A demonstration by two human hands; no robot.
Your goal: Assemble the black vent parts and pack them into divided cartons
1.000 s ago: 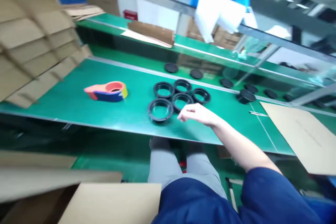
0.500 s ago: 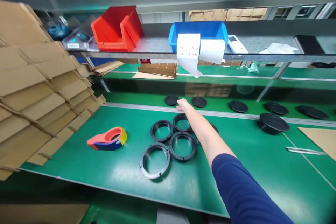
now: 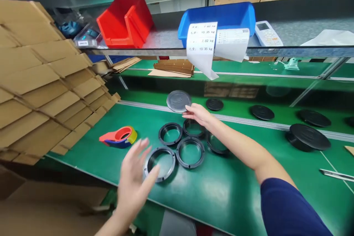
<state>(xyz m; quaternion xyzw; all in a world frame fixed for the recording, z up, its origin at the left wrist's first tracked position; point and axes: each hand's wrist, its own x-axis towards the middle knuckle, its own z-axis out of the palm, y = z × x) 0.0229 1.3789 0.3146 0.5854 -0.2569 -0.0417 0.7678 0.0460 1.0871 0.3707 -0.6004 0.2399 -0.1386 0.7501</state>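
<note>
My right hand [image 3: 197, 113] pinches the edge of a round black lid [image 3: 178, 101], raised and tilted above the back of the green bench. Blurred by motion, my left hand [image 3: 136, 177] hangs over the front of the bench with its fingers spread, close to a dark ring [image 3: 171, 166] nearest the front edge. Behind that ring several more black rings lie in a cluster, one of them [image 3: 190, 153] in its middle. My right forearm passes over the rings at the right and partly hides them.
A tape dispenser [image 3: 118, 137] lies left of the rings, beside stacked cardboard partitions [image 3: 49, 92]. More black lids [image 3: 214, 104] line the back strip, and a lidded stack [image 3: 306, 137] stands at right. A shelf above carries a red bin [image 3: 124, 22] and a blue bin [image 3: 218, 14].
My right hand has picked up the leftmost black lid from the back strip and tilted it up. My left hand has come into view from below. The view has shifted slightly.
</note>
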